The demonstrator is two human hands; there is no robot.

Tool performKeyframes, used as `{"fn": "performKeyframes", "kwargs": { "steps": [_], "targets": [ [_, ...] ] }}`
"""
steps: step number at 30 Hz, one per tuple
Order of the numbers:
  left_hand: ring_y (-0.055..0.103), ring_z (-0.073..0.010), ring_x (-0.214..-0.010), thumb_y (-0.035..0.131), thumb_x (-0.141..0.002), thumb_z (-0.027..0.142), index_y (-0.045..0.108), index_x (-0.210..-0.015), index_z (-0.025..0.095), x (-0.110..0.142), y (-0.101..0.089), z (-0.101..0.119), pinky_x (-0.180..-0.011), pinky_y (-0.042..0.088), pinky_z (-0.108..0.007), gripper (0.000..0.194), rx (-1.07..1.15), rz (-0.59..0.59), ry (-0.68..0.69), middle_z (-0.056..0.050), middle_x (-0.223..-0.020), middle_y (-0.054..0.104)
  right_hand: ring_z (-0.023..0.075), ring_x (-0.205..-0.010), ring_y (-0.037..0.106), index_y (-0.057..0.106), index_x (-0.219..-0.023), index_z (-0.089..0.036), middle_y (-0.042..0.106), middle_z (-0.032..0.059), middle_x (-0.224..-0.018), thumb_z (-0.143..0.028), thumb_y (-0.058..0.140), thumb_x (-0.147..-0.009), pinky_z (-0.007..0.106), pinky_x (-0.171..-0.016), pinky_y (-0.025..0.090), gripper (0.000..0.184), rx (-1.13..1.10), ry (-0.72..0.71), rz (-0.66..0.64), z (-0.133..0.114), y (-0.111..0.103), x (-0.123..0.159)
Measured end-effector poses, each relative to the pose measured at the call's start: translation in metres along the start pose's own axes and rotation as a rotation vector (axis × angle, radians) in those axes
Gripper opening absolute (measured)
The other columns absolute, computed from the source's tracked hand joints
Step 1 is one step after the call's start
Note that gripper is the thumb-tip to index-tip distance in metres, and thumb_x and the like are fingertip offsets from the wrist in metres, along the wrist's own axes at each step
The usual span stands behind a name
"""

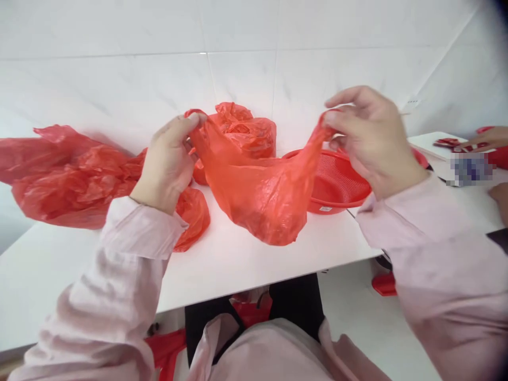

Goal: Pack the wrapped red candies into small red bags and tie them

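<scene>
A thin red plastic bag [265, 198] hangs between my two hands, its lower part sagging above the white table [222, 270]. My left hand [169, 159] pinches one upper corner of it between thumb and fingers. At the other upper corner, my right hand [367, 140] grips the bag the same way, with the index finger raised. What the bag holds, if anything, cannot be made out. Behind it stands a red mesh basket [341, 180], partly covered by the bag and my right hand.
A heap of crumpled red bags [79, 180] lies at the left. Another bulging red bag [254, 132] sits against the tiled wall [242, 74]. At the right, another person's hand [492, 138] is over small red items near a white board [428, 143].
</scene>
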State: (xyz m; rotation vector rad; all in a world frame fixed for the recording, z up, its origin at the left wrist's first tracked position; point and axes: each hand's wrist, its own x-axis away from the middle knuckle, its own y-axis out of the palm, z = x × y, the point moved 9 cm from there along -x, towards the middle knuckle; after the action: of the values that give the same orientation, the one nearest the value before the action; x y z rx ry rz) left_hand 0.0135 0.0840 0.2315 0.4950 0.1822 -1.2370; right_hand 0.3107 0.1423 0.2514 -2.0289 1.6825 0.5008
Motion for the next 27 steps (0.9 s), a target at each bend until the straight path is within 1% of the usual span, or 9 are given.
{"fn": "performKeyframes", "kwargs": {
  "steps": [4,9,12,15,17,19,22,24,27],
  "targets": [
    [0.061,-0.0168,-0.102,0.065,-0.086,0.015,0.064,-0.090,0.014,0.012,-0.004,0.013,-0.091,0.048,-0.029,0.004,0.039,-0.094,0.036,0.001,-0.091,0.065,0.0081,-0.055,0.056,0.065,-0.088,-0.017,0.058,-0.0045,-0.061,-0.006,0.065,-0.080,0.019,-0.047,0.041,0.013,0.039,-0.012,-0.162,-0.012,0.047,-0.023],
    [0.062,-0.0223,-0.112,0.068,-0.083,0.022,0.065,-0.101,0.022,0.038,-0.018,0.006,-0.096,0.051,-0.036,0.018,0.031,-0.157,0.024,-0.002,-0.106,0.066,0.0018,-0.059,0.059,0.062,-0.086,-0.008,0.060,-0.0072,-0.067,-0.011,0.064,-0.082,0.014,-0.055,0.045,0.005,0.036,-0.050,-0.404,-0.014,0.085,-0.012],
    [0.068,-0.0224,-0.097,0.070,-0.081,0.027,0.061,-0.116,0.026,0.046,-0.018,-0.001,-0.087,0.055,-0.038,0.035,-0.008,-0.220,-0.025,-0.004,-0.107,0.067,0.0022,-0.070,0.063,0.061,-0.082,-0.004,0.064,-0.0048,-0.082,-0.020,0.051,-0.089,0.014,-0.060,0.044,0.021,0.025,-0.068,-0.411,-0.013,0.089,-0.010],
    [0.068,-0.0159,-0.071,0.073,-0.079,0.029,0.057,-0.122,0.030,0.049,-0.001,-0.016,-0.076,0.057,-0.036,0.046,-0.070,-0.374,-0.107,-0.002,-0.097,0.067,0.0059,-0.070,0.063,0.063,-0.083,-0.010,0.063,-0.0044,-0.076,-0.013,0.068,-0.080,0.015,-0.059,0.048,0.006,0.047,-0.092,-0.469,-0.017,0.107,-0.004],
    [0.064,-0.0138,-0.064,0.076,-0.076,0.028,0.057,-0.123,0.029,0.050,0.013,-0.033,-0.070,0.056,-0.033,0.050,-0.203,-0.461,-0.174,0.000,-0.088,0.066,0.0073,-0.068,0.060,0.063,-0.085,-0.013,0.061,-0.0038,-0.072,-0.008,0.072,-0.076,0.017,-0.057,0.048,0.014,0.097,-0.108,-0.552,-0.020,0.130,0.006],
    [0.063,-0.0163,-0.070,0.078,-0.074,0.028,0.059,-0.119,0.026,0.050,0.027,-0.051,-0.064,0.055,-0.031,0.050,-0.350,-0.538,-0.201,-0.002,-0.088,0.065,0.0077,-0.068,0.057,0.063,-0.086,-0.014,0.061,-0.0025,-0.074,-0.007,0.068,-0.078,0.019,-0.059,0.047,0.012,0.146,-0.147,-0.630,-0.023,0.155,0.017],
    [0.062,-0.0200,-0.077,0.073,-0.076,0.031,0.065,-0.101,0.020,0.052,0.041,-0.068,-0.060,0.054,-0.031,0.028,-0.485,-0.586,-0.156,-0.006,-0.091,0.064,0.0092,-0.071,0.056,0.061,-0.089,-0.015,0.060,-0.0013,-0.078,-0.010,0.064,-0.080,0.023,-0.064,0.047,0.011,0.192,-0.228,-0.686,-0.025,0.183,0.031],
    [0.059,-0.0181,-0.071,0.065,-0.083,0.035,0.066,-0.090,0.019,0.052,0.038,-0.078,-0.055,0.052,-0.029,0.018,-0.517,-0.553,-0.181,-0.006,-0.086,0.063,0.0110,-0.079,0.057,0.060,-0.095,-0.016,0.061,-0.0003,-0.084,-0.013,0.062,-0.080,0.025,-0.070,0.047,0.015,0.186,-0.253,-0.677,-0.021,0.187,0.034],
    [0.055,-0.0137,-0.064,0.055,-0.089,0.045,0.064,-0.080,0.019,0.055,0.020,-0.088,-0.052,0.048,-0.024,0.029,-0.493,-0.473,-0.310,-0.004,-0.080,0.061,0.0139,-0.091,0.059,0.056,-0.104,-0.017,0.063,0.0030,-0.101,-0.013,0.059,-0.080,0.029,-0.077,0.048,0.024,0.180,-0.220,-0.646,-0.005,0.178,0.035]
  ]
}}
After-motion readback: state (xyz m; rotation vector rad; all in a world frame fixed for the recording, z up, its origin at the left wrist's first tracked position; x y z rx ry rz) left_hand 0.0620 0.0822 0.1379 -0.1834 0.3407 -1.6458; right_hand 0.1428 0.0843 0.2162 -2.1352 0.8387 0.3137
